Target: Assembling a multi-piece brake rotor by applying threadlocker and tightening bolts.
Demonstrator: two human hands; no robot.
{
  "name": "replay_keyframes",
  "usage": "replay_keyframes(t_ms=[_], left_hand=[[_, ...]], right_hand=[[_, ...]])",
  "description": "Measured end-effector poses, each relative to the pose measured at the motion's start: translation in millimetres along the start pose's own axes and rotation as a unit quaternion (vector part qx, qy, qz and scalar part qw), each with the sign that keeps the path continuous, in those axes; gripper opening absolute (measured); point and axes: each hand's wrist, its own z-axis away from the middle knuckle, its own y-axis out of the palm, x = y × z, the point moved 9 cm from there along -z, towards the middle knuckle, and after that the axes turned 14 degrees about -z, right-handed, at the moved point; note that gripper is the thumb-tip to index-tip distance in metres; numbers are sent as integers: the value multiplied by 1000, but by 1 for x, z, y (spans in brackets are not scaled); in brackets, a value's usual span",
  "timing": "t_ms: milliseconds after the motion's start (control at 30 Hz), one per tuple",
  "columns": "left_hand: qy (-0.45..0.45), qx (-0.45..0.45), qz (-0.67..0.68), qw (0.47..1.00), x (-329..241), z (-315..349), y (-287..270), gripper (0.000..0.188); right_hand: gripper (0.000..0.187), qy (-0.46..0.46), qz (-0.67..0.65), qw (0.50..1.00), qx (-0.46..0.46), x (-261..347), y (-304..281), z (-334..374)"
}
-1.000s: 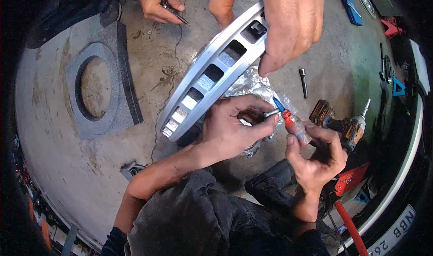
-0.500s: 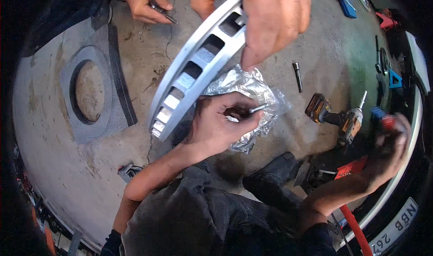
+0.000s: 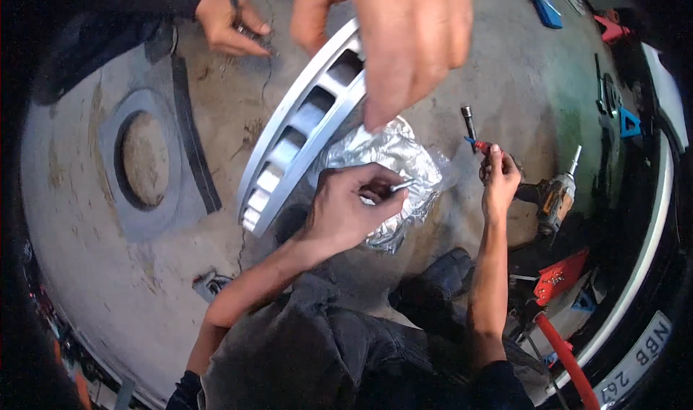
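My left hand (image 3: 350,204) is closed round a short metal pin (image 3: 404,185), whose end sticks out past the fingertips. Whether it is a bolt does not show. To the right, my right hand (image 3: 502,175) pinches a small red tube with a blue tip (image 3: 479,146), the tip pointing left. A vented brake disc (image 3: 303,125) stands on edge just left of and above my left hand. Another person's hand (image 3: 415,45) grips its upper end. Crumpled silver foil (image 3: 386,150) lies on the floor below my left hand.
A grey foam piece with a round hole (image 3: 115,161) lies at the left. Another person's hand (image 3: 225,24) holds a dark tool at the upper left. A cordless driver (image 3: 554,197), a socket extension (image 3: 469,121) and a red-handled tool (image 3: 567,359) lie right, beside a car bumper (image 3: 657,215).
My right hand has swung left from beside the bumper, bringing the red tube nearer my left hand. The brake disc and the hand on it have shifted slightly down and left.
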Motion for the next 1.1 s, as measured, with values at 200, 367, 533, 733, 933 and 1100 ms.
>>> replay_keyframes(t_ms=[200, 367, 533, 733, 933, 1100], left_hand=[[10, -20, -29, 999, -6, -4, 4, 17], [22, -13, -16, 1000, -16, -4, 3, 18], [-8, -7, -6, 1000, -14, 1, 2, 20], [13, -19, -25, 999, -20, 3, -4, 20], [-6, -12, -22, 1000, -14, 3, -4, 20], [-16, -28, -28, 999, 0, 7, -10, 19]], right_hand=[[32, -4, -109, 989, 103, 76, 30, 42], [22, -33, -108, 982, 150, 115, 50, 77], [23, -34, -114, 977, 175, 127, 61, 92], [19, -47, -90, 976, 193, 135, 67, 99], [20, -171, 41, 977, 118, 168, 31, 69], [30, -207, 64, 976, -11, 191, -15, 22]])
